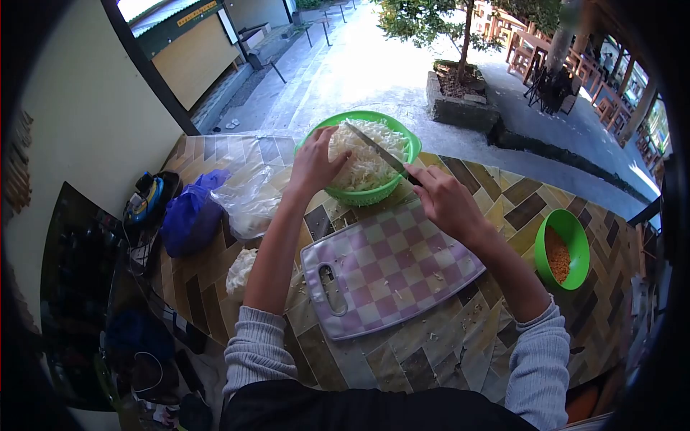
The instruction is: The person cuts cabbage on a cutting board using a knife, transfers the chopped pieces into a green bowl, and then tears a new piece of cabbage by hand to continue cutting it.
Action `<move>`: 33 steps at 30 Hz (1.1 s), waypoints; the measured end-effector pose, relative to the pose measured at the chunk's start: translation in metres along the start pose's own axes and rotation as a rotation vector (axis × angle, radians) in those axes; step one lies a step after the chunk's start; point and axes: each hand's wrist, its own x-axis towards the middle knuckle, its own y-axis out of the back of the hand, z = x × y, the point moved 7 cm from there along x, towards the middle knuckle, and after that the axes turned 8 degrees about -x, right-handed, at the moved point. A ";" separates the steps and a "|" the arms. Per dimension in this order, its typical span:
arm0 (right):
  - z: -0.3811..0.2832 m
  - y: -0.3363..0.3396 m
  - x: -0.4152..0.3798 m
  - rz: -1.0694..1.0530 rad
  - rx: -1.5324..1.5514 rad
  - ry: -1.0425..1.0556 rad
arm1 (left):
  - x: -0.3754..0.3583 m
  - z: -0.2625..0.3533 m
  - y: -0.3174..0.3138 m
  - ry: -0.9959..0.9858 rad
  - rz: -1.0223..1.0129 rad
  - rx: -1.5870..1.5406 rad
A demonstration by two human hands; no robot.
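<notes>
One dark garment (345,408) | one knife (379,150) (in right hand (442,197)) | two bowls (359,196)

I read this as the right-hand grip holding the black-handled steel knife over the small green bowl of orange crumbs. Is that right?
Wrong bowl: in the head view, the black-handled steel knife is over the wide green bowl of white shreds. The right-hand grip does hold it.
</notes>
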 end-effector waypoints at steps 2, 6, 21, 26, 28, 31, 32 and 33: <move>0.008 -0.001 0.007 0.066 -0.010 -0.040 | -0.002 0.006 0.006 -0.032 0.083 -0.035; 0.005 0.002 0.011 0.104 0.081 0.044 | -0.006 0.015 0.015 -0.075 0.153 -0.079; -0.005 -0.011 0.021 0.001 -0.113 -0.024 | -0.040 0.009 0.000 -0.020 -0.060 -0.046; -0.021 0.021 0.016 0.052 -0.089 -0.047 | -0.040 0.029 0.019 -0.111 0.042 0.008; -0.018 0.030 0.016 0.094 -0.022 -0.028 | -0.039 0.037 0.025 -0.121 0.013 0.018; -0.023 0.048 0.008 0.125 0.039 -0.030 | -0.042 0.048 0.032 -0.093 -0.047 -0.042; -0.027 0.054 0.004 0.126 0.054 -0.034 | -0.045 0.054 0.036 -0.122 -0.025 -0.048; -0.030 0.059 -0.001 0.111 0.082 -0.056 | -0.049 0.061 0.039 -0.148 -0.003 -0.055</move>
